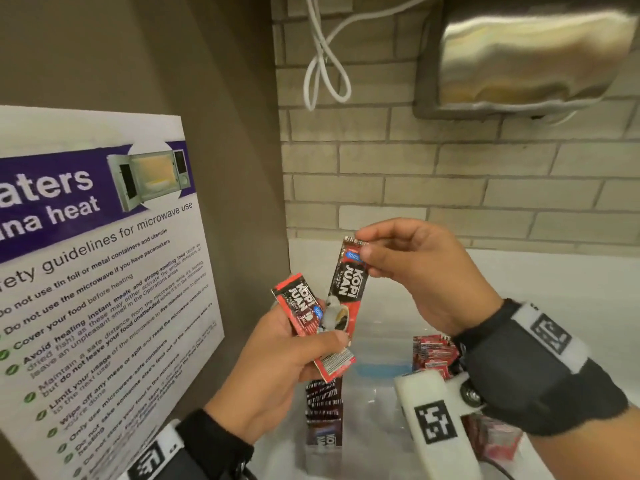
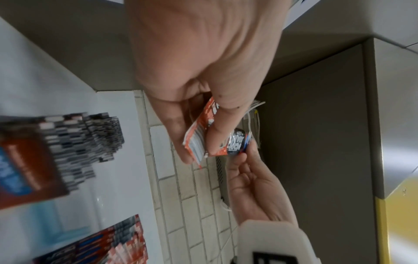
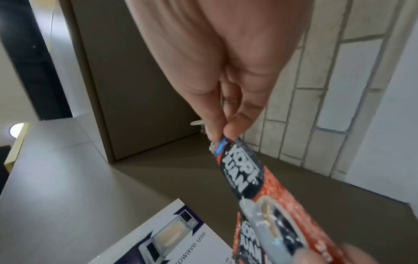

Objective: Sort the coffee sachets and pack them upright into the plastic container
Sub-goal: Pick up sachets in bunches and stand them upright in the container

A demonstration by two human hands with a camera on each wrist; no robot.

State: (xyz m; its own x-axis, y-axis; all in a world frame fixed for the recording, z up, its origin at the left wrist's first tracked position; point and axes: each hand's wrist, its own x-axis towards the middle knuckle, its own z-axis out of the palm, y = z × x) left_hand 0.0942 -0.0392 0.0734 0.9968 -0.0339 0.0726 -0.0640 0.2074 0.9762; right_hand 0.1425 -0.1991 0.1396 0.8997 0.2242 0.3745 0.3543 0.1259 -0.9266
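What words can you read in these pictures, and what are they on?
"KOPI JUAN" and "100%": sachet pinched by right hand.
"KOPI JUAN": second sachet in left hand.
"guidelines for microwave use": wall poster.
Poster's small print: mostly blurred.
Packed sachets: unreadable.

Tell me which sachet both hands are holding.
The longer dark sachet: right hand pinches its top, left hand its bottom. The red sachet is in the left only.

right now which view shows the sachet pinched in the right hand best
Head view: the whole sachet shows, top pinched by the right hand. Right wrist shows its upper part, blurred; left wrist shows only a small part.
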